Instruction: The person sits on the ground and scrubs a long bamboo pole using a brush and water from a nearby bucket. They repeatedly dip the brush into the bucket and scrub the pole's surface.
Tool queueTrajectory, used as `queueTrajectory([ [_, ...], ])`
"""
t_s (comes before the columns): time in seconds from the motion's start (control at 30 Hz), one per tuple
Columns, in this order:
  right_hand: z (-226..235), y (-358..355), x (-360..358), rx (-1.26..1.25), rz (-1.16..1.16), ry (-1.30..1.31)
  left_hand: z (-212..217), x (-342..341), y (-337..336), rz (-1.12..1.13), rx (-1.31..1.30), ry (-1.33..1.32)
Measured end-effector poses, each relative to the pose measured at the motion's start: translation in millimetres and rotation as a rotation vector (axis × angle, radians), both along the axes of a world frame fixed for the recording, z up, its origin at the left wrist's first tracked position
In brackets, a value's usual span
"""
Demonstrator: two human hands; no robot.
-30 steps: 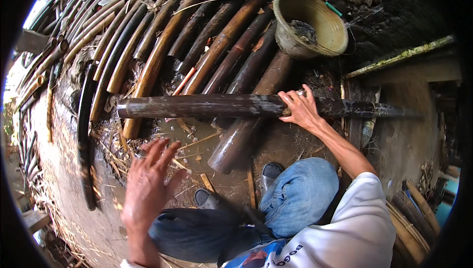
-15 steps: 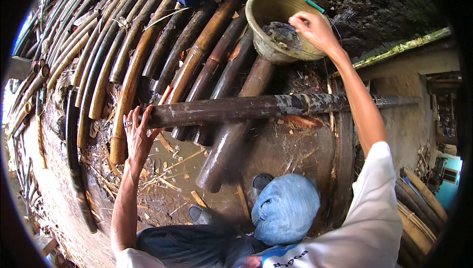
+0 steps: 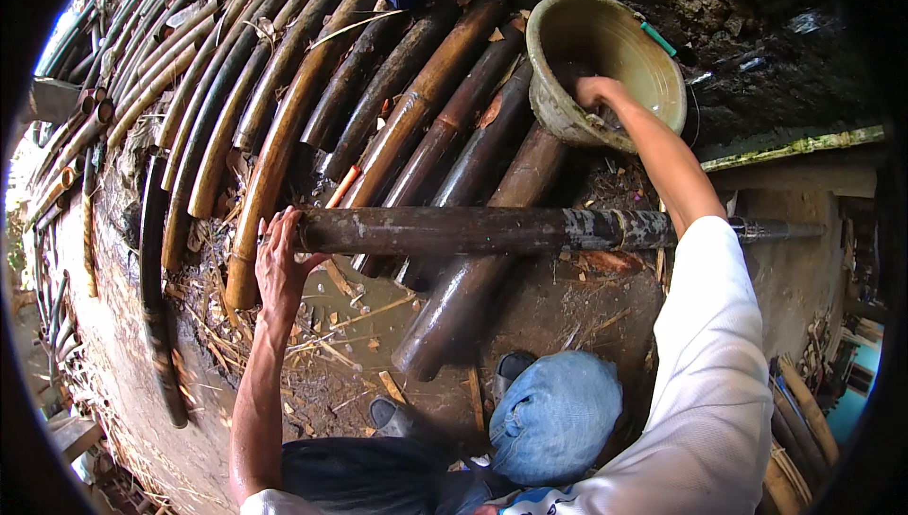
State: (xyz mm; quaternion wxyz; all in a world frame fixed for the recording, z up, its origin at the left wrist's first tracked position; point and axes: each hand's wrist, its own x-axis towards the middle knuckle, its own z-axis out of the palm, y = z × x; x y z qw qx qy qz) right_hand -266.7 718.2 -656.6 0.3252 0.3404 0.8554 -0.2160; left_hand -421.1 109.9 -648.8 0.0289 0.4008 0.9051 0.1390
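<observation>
The left hand [image 3: 281, 255] clasps the end of the dark pole [image 3: 426, 229], which lies across a slanted pole [image 3: 446, 314]. The right hand [image 3: 600, 93] reaches into the bucket [image 3: 662, 80], its grip impossible to tell; lifting out would likely call for keeping the dark pole steady.

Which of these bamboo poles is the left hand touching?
The dark bamboo pole lying crosswise, its left end at the left hand; the other poles nearby slant.

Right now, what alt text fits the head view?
A person's left hand touches the left end of a long dark pole while the right hand is inside a bucket. Many more poles lie side by side beyond.
</observation>
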Motion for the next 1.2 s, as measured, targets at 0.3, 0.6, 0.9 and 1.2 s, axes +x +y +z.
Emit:
queueTrajectory([
  [0.3,99.8,0.6,99.3,-0.823,-0.765,1.119,16.8,2.9,22.8,0.041,0.075,-0.13],
  [0.6,135.5,-147.1,119.8,-1.119,-0.793,1.313,-58.1,-43.2,-23.3,0.625,0.826,-0.673],
  [0.9,-23.0,-388.3,9.5,0.395,0.323,1.44,-69.2,21.3,-5.9,0.67,1.405,-0.955],
  [1.2,-25.4,-406.3,56.8,0.295,0.429,1.233,-54.5,30.4,-39.0,0.569,1.258,-1.113],
])
